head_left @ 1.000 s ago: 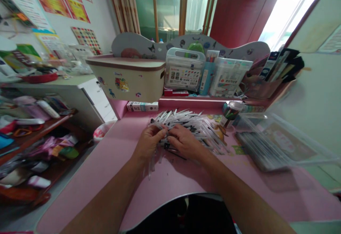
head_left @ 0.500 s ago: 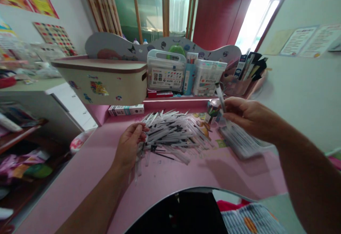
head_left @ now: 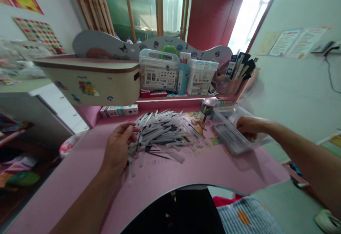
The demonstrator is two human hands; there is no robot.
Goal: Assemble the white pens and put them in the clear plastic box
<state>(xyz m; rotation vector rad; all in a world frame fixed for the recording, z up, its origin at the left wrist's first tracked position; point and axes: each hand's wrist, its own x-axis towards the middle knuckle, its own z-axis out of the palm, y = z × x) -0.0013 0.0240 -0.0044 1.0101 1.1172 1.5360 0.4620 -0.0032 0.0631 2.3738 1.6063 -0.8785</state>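
Grip, R hand [head_left: 248, 128]: fingers curled inside clear box [head_left: 225, 110]; whether holding anything, can't tell. L hand [head_left: 119, 143]: fingers part-bent at 9 o'clock edge of pen pile [head_left: 162, 129], hold unclear. Pile on pink desk [head_left: 191, 173]; box at its 3 o'clock, jar [head_left: 207, 110] approx. 2 o'clock.

Hands: two, one left hand [head_left: 119, 144] and one right hand [head_left: 249, 125].
Pile of pen-like pieces [head_left: 163, 129]: one; its pieces overlap, so I cannot count them exactly, only say many.
Low open plastic box [head_left: 224, 111]: one; the number of pieces inside is not clear.
Cream bin [head_left: 119, 83]: one.
Carry case with handle [head_left: 159, 72]: one.
Blue pencil holder [head_left: 182, 79]: one.
Small jar [head_left: 207, 109]: one.
Long printed carton [head_left: 119, 110]: one.
White printed sheets [head_left: 285, 42] on the wall [head_left: 306, 8]: two.
Desk [head_left: 197, 172]: one.
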